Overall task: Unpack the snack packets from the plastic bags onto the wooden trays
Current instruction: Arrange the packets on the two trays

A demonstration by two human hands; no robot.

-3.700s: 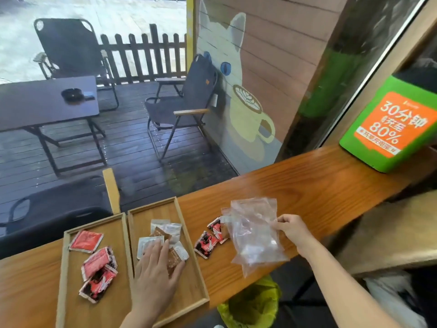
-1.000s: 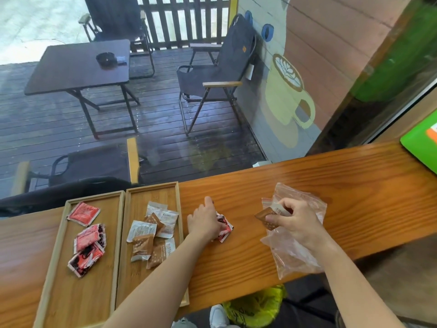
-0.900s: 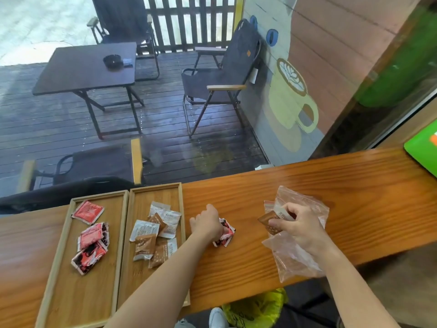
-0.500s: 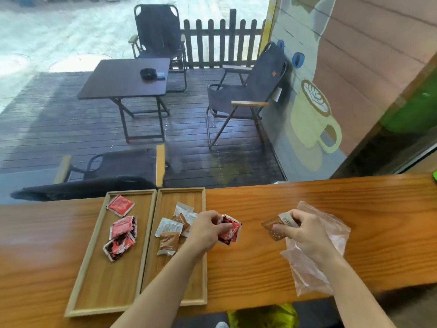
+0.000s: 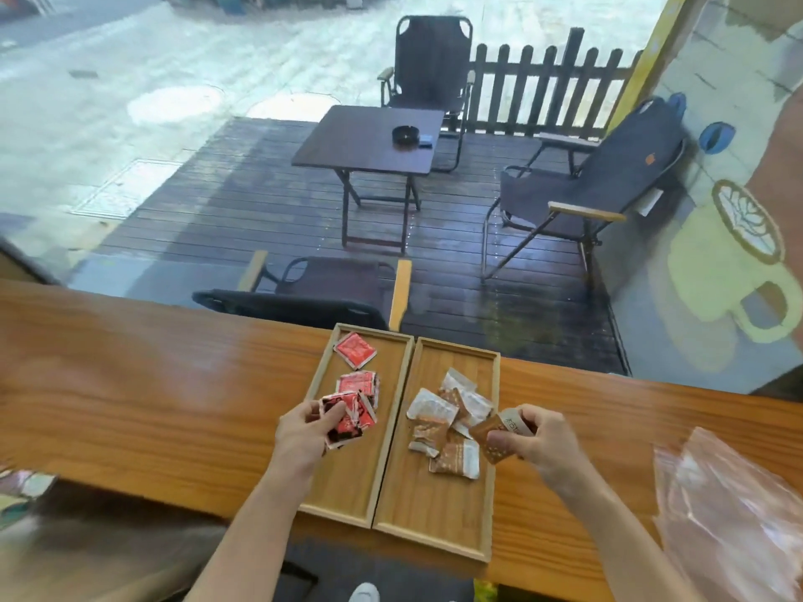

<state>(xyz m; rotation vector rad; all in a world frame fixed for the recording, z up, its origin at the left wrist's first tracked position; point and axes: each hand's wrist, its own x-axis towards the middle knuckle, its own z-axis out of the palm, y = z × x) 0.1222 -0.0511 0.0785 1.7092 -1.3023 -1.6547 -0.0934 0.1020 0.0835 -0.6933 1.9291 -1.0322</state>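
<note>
Two wooden trays lie side by side on the counter. The left tray (image 5: pixel 347 484) holds red snack packets (image 5: pixel 355 350). My left hand (image 5: pixel 304 432) hovers over it, gripping red and black packets (image 5: pixel 345 417). The right tray (image 5: pixel 434 510) holds several brown and white packets (image 5: pixel 439 421). Over that tray's right rim, my right hand (image 5: pixel 539 441) pinches a brown packet (image 5: pixel 493 434). An empty-looking clear plastic bag (image 5: pixel 730 514) lies on the counter at the far right, away from both hands.
The long wooden counter (image 5: pixel 130 384) runs along a window. Outside are a dark table and folding chairs on a deck. Something yellow-green (image 5: pixel 484 590) shows below the counter's near edge.
My left hand picked the red and black packets off the counter and carried them left over the left tray. My right hand left the plastic bag and brought the brown packet to the right tray.
</note>
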